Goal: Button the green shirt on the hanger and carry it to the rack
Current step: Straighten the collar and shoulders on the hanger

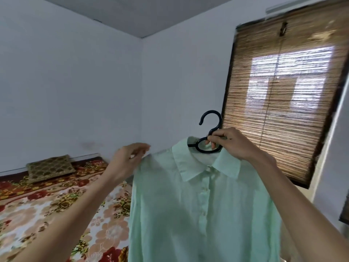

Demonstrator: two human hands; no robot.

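Nearest me the green shirt [198, 205] hung in mid-air, front closed, on the black hanger [210, 132]. My right hand [231, 143] had its fingers curled round the hanger's neck under the hook. My left hand [128, 157] was at the shirt's shoulder, blurred; I couldn't tell whether it pinched cloth. Beyond lay the floral bed [47, 205], then the bamboo blind [283, 91].

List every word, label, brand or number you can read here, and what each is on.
None: no readable text anywhere in this view.
The green shirt, black hanger, bamboo blind, floral bedspread and cushion show no words, labels or numbers.
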